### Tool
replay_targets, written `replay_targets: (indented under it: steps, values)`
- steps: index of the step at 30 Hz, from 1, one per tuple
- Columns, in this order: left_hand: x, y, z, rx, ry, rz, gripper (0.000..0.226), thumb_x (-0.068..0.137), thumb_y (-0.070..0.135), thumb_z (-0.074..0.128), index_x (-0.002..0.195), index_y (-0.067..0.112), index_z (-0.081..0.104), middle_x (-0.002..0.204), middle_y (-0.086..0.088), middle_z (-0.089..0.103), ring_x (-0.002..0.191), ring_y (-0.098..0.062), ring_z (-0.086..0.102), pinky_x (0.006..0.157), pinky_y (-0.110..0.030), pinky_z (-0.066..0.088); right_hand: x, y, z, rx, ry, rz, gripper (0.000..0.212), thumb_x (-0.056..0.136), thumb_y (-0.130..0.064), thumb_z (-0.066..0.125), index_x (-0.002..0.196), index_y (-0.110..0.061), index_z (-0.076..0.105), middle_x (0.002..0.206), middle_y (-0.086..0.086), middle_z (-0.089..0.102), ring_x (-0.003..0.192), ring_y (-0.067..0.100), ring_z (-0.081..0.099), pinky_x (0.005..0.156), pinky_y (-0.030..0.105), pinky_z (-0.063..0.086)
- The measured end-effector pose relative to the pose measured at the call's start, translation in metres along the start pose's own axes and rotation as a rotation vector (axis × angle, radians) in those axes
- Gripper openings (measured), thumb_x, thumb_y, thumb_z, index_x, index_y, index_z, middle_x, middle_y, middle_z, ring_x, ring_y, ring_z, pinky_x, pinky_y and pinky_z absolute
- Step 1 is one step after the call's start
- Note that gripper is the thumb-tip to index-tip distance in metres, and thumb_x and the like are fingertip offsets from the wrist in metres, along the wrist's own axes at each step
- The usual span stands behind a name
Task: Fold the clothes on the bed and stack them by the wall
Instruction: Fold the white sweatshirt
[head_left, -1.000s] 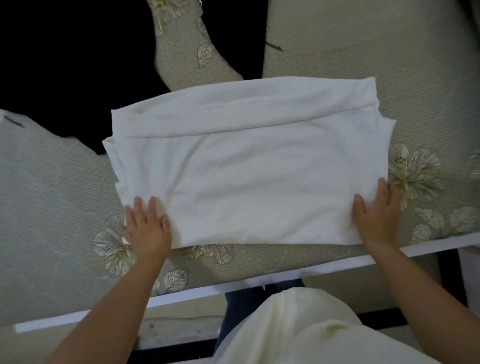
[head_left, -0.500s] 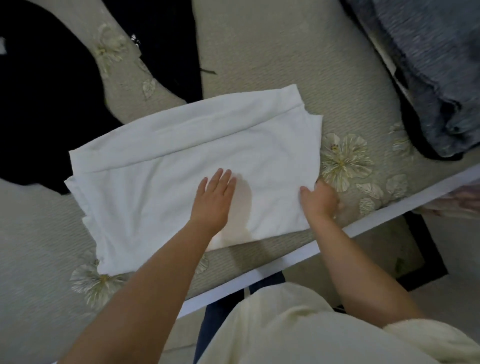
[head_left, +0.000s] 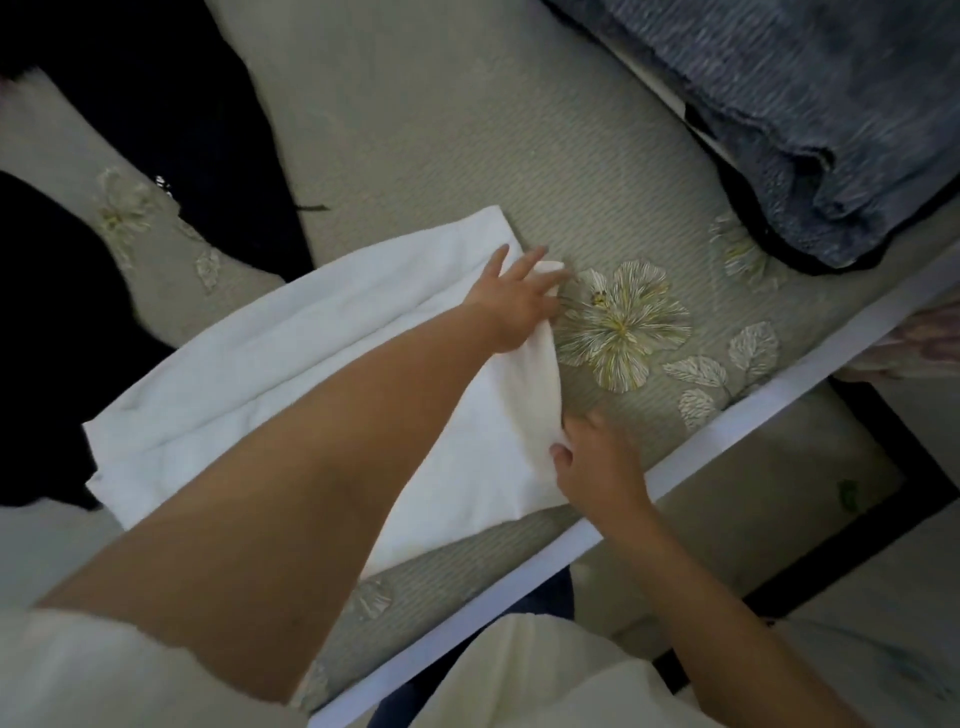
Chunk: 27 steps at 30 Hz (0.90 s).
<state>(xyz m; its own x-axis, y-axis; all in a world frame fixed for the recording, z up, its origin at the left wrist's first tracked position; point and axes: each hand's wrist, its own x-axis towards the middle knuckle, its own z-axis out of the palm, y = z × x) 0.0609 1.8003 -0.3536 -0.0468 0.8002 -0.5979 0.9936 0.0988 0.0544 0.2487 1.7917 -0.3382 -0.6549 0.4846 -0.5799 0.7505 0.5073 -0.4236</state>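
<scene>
Your left hand (head_left: 511, 299) reaches across the white garment (head_left: 291, 364) and grips its far right corner, fingers spread over the fabric, the edge lifted. Your right hand (head_left: 597, 462) pinches the near right edge of the same garment, thumb on top. The garment lies partly folded on the bed (head_left: 467, 156), near its front edge. Black clothing (head_left: 156, 104) lies at the upper left; a blue-grey folded pile (head_left: 831, 104) sits at the upper right.

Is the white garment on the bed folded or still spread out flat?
Partly folded: the white garment lies as a layered rectangle, and both hands, left hand and right hand, grip its right edge.
</scene>
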Motion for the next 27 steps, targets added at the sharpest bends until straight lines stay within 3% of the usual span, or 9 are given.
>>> replay_targets:
  steps: [3, 5, 8, 11, 15, 19, 21, 24, 27]
  values:
    - [-0.021, -0.023, -0.001, 0.032, 0.089, 0.027, 0.039, 0.093, 0.01, 0.042, 0.13, 0.022, 0.048, 0.152, 0.004, 0.022, 0.143, -0.023, -0.003, 0.113, -0.048, -0.007, -0.005, -0.005, -0.009, 0.04, -0.033, -0.027, 0.022, 0.092, -0.018, 0.05, 0.103, -0.001, 0.058, 0.093, 0.011, 0.05, 0.08, 0.015, 0.041, 0.069, 0.027, 0.032]
    - [-0.052, -0.041, 0.002, 0.037, 0.23, 0.04, 0.03, 0.09, 0.007, 0.047, 0.116, 0.014, 0.059, 0.147, 0.0, 0.035, 0.143, -0.026, 0.009, 0.113, -0.048, -0.002, -0.008, -0.018, -0.014, 0.072, -0.081, -0.012, 0.015, 0.091, -0.021, 0.052, 0.089, -0.007, 0.057, 0.085, 0.004, 0.041, 0.08, 0.014, 0.04, 0.063, 0.025, 0.026]
    - [-0.119, -0.06, 0.019, 0.12, 0.539, 0.141, 0.014, 0.076, 0.0, 0.057, 0.077, 0.004, 0.07, 0.112, -0.01, 0.067, 0.115, -0.038, 0.054, 0.098, -0.056, 0.036, -0.023, -0.06, -0.008, -0.032, -0.081, -0.079, 0.018, 0.091, -0.022, 0.052, 0.082, -0.008, 0.058, 0.088, 0.007, 0.051, 0.086, 0.023, 0.052, 0.067, 0.027, 0.034]
    - [-0.193, -0.083, 0.052, 0.24, 0.63, 0.108, 0.022, 0.076, 0.003, 0.054, 0.062, 0.009, 0.069, 0.089, -0.006, 0.073, 0.089, -0.032, 0.068, 0.077, -0.034, 0.051, -0.052, -0.118, 0.027, -0.142, 0.047, -0.205, 0.019, 0.089, -0.019, 0.05, 0.096, -0.006, 0.062, 0.099, 0.009, 0.058, 0.089, 0.026, 0.057, 0.069, 0.026, 0.027]
    - [-0.29, -0.115, 0.11, 0.305, 0.713, 0.003, 0.024, 0.074, 0.002, 0.05, 0.063, 0.011, 0.069, 0.085, -0.003, 0.073, 0.095, -0.022, 0.057, 0.07, -0.028, 0.03, -0.103, -0.204, 0.106, -0.081, 0.17, -0.285, 0.003, 0.074, -0.003, 0.061, 0.075, -0.003, 0.063, 0.08, 0.013, 0.062, 0.074, 0.029, 0.06, 0.068, 0.028, 0.024]
    - [-0.367, -0.145, 0.169, 0.31, 0.761, -0.034, 0.023, 0.074, 0.005, 0.049, 0.064, 0.01, 0.07, 0.084, -0.006, 0.072, 0.091, -0.02, 0.041, 0.067, -0.029, 0.029, -0.139, -0.275, 0.184, -0.024, 0.157, -0.26, 0.026, 0.039, 0.002, 0.08, 0.049, -0.006, 0.057, 0.053, 0.009, 0.057, 0.05, 0.026, 0.058, 0.056, 0.026, 0.039]
    - [-0.395, -0.156, 0.195, 0.282, 0.699, -0.062, 0.013, 0.067, 0.004, 0.058, 0.065, 0.009, 0.07, 0.084, -0.009, 0.071, 0.087, -0.021, 0.041, 0.065, -0.032, 0.039, -0.149, -0.303, 0.214, -0.034, 0.161, -0.278, 0.037, 0.018, -0.003, 0.082, 0.04, -0.011, 0.053, 0.043, 0.002, 0.052, 0.039, 0.02, 0.053, 0.047, 0.022, 0.042]
    - [-0.421, -0.166, 0.221, 0.155, 0.528, -0.158, 0.028, 0.045, -0.004, 0.08, 0.069, 0.004, 0.069, 0.084, -0.016, 0.069, 0.073, -0.026, 0.056, 0.052, -0.028, 0.048, -0.151, -0.329, 0.251, -0.09, 0.155, -0.259, 0.029, 0.032, -0.003, 0.081, 0.051, -0.009, 0.06, 0.054, 0.004, 0.058, 0.051, 0.021, 0.059, 0.055, 0.023, 0.044]
    - [-0.42, -0.177, 0.237, -0.109, 0.42, -0.395, 0.037, 0.07, -0.005, 0.068, 0.105, 0.003, 0.063, 0.121, -0.019, 0.054, 0.082, -0.034, 0.06, 0.056, -0.035, 0.048, -0.147, -0.339, 0.262, -0.111, 0.188, -0.244, 0.023, 0.044, -0.002, 0.08, 0.057, -0.005, 0.062, 0.06, 0.009, 0.06, 0.056, 0.026, 0.06, 0.058, 0.025, 0.041]
